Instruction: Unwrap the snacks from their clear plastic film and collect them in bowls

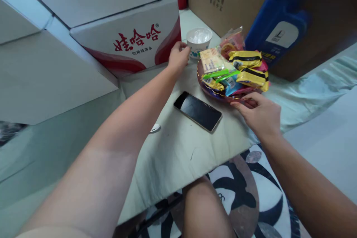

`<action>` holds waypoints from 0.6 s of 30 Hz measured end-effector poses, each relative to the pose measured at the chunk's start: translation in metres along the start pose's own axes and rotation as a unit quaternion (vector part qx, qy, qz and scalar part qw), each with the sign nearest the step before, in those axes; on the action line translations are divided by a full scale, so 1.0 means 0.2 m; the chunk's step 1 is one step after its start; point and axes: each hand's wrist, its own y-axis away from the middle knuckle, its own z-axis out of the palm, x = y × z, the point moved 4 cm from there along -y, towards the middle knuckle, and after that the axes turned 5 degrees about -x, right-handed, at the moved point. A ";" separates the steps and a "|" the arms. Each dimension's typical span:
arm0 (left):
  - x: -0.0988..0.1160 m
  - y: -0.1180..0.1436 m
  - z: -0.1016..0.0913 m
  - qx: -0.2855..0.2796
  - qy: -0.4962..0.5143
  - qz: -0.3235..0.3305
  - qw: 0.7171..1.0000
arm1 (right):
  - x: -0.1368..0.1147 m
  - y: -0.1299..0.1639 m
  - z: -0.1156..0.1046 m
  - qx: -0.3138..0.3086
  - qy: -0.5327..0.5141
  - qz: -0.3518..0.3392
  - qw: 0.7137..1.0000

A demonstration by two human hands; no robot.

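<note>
A dark red plate with a gold rim (199, 76) bears a pile of wrapped snacks, among them yellow packets (252, 77) and a cream-coloured packet (212, 59). My right hand (259, 109) pinches the near right rim of this plate between thumb and fingers. My left hand (180, 56) is at the left side of a white paper cup (198, 39), its fingers curled and the fingertips against or very near the cup wall. Whether anything is between those fingers is hidden. Clear crinkled plastic shows inside the cup. In front of the plate a black-screened phone (198, 111) lies flat.
White cartons with red print (136, 44) stand stacked at the left back. Behind the plate are a large brown cardboard box (214, 7) and a blue bottle (279, 18). A small white object (155, 128) lies beside my left forearm. The cloth-covered table (173, 167) ends above my leg.
</note>
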 end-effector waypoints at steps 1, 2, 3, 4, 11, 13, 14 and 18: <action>0.00 0.06 -0.02 -0.010 0.021 -0.037 0.999 | -0.02 -0.02 0.02 -0.002 0.003 -0.007 1.000; 0.01 0.12 -0.04 -0.019 0.035 -0.052 0.998 | -0.05 -0.04 0.05 -0.004 0.005 -0.013 1.000; 0.04 0.18 -0.06 -0.030 0.042 -0.050 0.997 | -0.07 -0.06 0.08 -0.008 0.008 -0.017 1.000; 0.07 0.23 -0.08 -0.041 0.041 -0.037 0.998 | -0.10 -0.08 0.11 -0.012 0.012 -0.021 1.000; 0.15 0.19 -0.06 -0.075 -0.095 0.075 0.990 | -0.24 -0.29 0.28 -0.014 0.048 -0.032 0.998; 0.13 0.09 -0.03 -0.074 -0.105 0.066 0.990 | -0.27 -0.37 0.31 -0.013 0.059 -0.030 0.998; 0.12 0.04 -0.02 -0.072 -0.104 0.064 0.990 | -0.29 -0.40 0.33 -0.013 0.063 -0.029 0.998; 0.13 -0.03 -0.01 -0.047 -0.099 0.077 0.991 | -0.33 -0.57 0.41 -0.003 0.075 -0.023 0.997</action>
